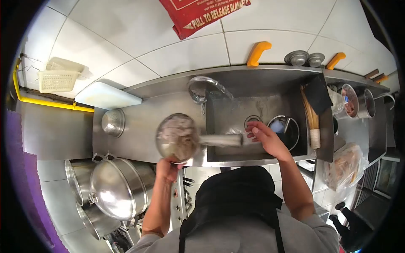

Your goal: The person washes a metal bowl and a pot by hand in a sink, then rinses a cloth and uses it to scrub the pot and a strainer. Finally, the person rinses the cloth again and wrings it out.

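We start with the steel sink [230, 114]; its divider wall sits under the long-handled pan's [165, 139] handle, so a low swing could knock the handle and jolt the pan. The pan is over the counter [168, 103] left of the basin; blur hides whether it touches down, and its pale-brown contents look loose enough to slop if it tilts. The pot [298, 137] inside the basin is beside the right hand, so a careless reach could bump it. Left hand [168, 170] grips the pan's near rim; one-sided support, possibly wet, could let it twist or slip. Right hand [266, 137] is unclenched, fingers loosely curled, near the handle tip but seemingly off it, so probably no backup there.
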The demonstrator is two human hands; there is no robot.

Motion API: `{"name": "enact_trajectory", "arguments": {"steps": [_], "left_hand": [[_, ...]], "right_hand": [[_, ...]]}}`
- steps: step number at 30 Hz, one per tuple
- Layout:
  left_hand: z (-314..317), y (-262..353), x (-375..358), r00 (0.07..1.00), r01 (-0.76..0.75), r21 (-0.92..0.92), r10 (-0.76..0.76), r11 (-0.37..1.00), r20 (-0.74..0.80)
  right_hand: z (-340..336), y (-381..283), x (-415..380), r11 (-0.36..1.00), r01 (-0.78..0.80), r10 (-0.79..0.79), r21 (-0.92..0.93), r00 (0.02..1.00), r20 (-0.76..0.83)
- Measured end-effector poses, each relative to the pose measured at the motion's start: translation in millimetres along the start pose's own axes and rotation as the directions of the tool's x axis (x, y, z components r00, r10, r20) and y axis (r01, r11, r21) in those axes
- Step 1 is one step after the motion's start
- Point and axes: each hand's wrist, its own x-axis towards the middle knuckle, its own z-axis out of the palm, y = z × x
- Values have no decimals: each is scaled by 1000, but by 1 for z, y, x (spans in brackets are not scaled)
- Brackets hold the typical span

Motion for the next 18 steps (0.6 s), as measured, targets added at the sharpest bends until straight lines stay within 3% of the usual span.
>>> {"name": "enact_trajectory", "arguments": {"steps": [2,3,5,7,10,12,13,15,17,18], "left_hand": [[39,-28,1,985,113,63,-120,992,125],[95,-31,-19,988,136,-51,-132,989,82],[116,-68,13,953,205,17,-203,979,224],[171,-90,24,962,226,-162,-194,960,192],[199,-142,87,958,242,-209,-199,948,207],[211,-179,135,985,130,-264,-94,956,145],[217,-190,150,993,73,-290,-43,954,110],[229,-196,164,997,45,-286,-24,957,76],[244,-193,167,1000,-7,-291,9,957,7],[257,-188,155,999,-40,-296,29,954,-43]], "right_hand": [[-11,-29,-10,992,109,-111,65,994,21],[-18,-38,-13,982,163,-166,98,986,28],[-56,-46,-15,998,56,-56,30,998,18],[-83,-62,-11,995,-79,81,57,996,-35],[-128,-30,43,977,-195,177,-82,967,-185],[-150,8,88,968,-179,124,-175,950,-286],[-158,32,109,904,-149,-10,-402,930,-367],[-168,67,143,614,-147,-307,-775,861,-407],[-145,76,150,189,-102,-532,-977,826,-189],[-129,76,157,98,41,-455,-994,890,-8]]}}
